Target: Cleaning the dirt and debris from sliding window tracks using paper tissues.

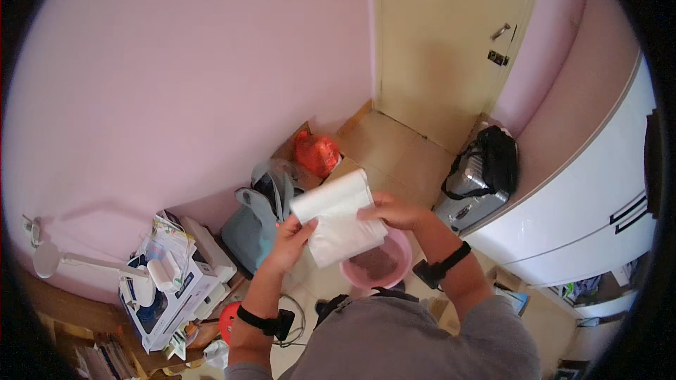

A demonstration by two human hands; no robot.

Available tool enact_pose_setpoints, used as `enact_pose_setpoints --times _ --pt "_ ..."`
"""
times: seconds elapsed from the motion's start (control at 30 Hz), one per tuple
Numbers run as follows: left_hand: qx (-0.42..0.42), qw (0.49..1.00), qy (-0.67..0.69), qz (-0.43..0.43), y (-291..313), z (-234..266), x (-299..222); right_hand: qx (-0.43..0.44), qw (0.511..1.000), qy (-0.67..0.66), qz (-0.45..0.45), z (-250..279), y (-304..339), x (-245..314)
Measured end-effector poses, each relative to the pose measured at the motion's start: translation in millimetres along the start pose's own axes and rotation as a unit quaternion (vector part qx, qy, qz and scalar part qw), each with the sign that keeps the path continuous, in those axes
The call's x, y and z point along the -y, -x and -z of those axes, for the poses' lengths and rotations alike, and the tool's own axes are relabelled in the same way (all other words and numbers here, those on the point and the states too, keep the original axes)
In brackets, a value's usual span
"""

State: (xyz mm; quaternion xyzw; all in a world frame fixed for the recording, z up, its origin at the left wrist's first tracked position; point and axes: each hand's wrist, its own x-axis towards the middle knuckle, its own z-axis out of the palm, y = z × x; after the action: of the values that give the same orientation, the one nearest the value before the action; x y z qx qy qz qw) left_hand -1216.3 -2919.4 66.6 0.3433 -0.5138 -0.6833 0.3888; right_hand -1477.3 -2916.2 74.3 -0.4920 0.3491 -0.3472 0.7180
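Observation:
Both hands hold up a folded white sheet (338,218), soft and slightly glossy; whether it is cloth or thin plastic I cannot tell. My left hand (287,244) grips its left edge, the thumb lying on top. My right hand (393,212) has hold of the right edge, with the fingers over the near face. The upper part is folded over and looks slightly blurred. Below and just right of the sheet, a pink basin (405,267) stands on the floor with something brownish-grey in it. The sheet hides part of its rim.
A grey-blue bag (246,229) and a red plastic bag (317,153) lie along the pink wall. At left, a desk holds a white lamp (98,264) and a box (172,309). A silver case (468,200) with a black bag (496,162) stands by the white cabinet (563,222), near a door (443,49).

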Motion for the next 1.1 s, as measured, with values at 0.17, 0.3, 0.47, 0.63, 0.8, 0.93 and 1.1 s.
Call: enact_pose_setpoints --times 0.17,0.3,0.47,0.63,0.8,0.93,1.1 --pt "0.173 0.978 0.106 0.039 15 6 -15 0.114 0.993 -0.013 0.042 29 3 -3" --pt "0.142 0.912 0.292 0.252 9 -11 -4 0.243 0.965 0.097 0.030 28 -28 -5" --pt "0.041 0.972 -0.017 0.230 14 -12 52 0.128 0.992 -0.006 0.004 9 -66 -66" --pt "-0.188 0.968 -0.101 0.132 13 -22 93 0.073 0.867 -0.489 -0.061 12 -35 -136" --pt "-0.306 0.943 -0.049 0.123 19 -35 134 -0.018 0.770 -0.634 -0.076 -21 -23 -178" --pt "-0.309 0.930 -0.006 0.200 36 -27 189 -0.186 0.959 -0.104 -0.187 -46 -21 -217" --pt "-0.276 0.890 0.080 0.353 78 -11 260 -0.206 0.954 0.130 -0.172 -6 -11 -325"
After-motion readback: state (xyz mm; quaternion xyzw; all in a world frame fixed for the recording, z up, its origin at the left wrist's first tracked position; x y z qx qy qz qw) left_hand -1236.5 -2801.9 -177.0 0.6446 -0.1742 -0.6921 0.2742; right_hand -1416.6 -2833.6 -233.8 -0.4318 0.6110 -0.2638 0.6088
